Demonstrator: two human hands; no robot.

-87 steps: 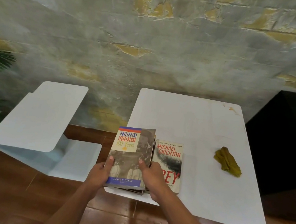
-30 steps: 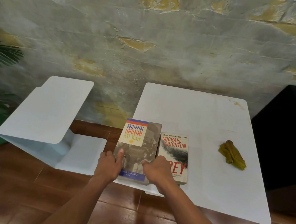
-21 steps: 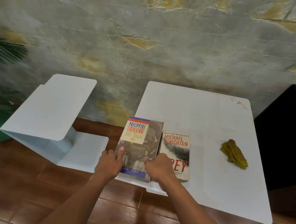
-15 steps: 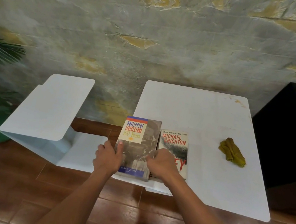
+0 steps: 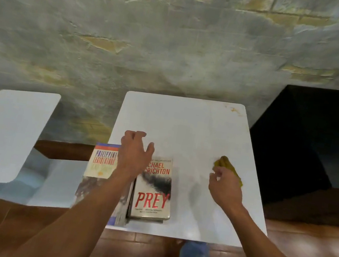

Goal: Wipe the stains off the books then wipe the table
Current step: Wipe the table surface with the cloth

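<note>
Both hands left paperbacks; right hand [image 5: 224,187] reaches crumpled cloth [image 5: 228,166].

A white table [image 5: 186,126] stands against a rough plaster wall [image 5: 133,44], which closes off its far edge. 2 books lie side by side at the near left corner: "Philippine Legislature" [image 5: 103,162] overhanging the left edge, "Prey" [image 5: 154,192] just beside it. The left hand [image 5: 135,151] hovers above them. A yellow cloth [image 5: 228,166] lies near the right edge, the right hand [image 5: 224,188] just before it. Bare tabletop runs between the books and cloth and across the far half.
</note>
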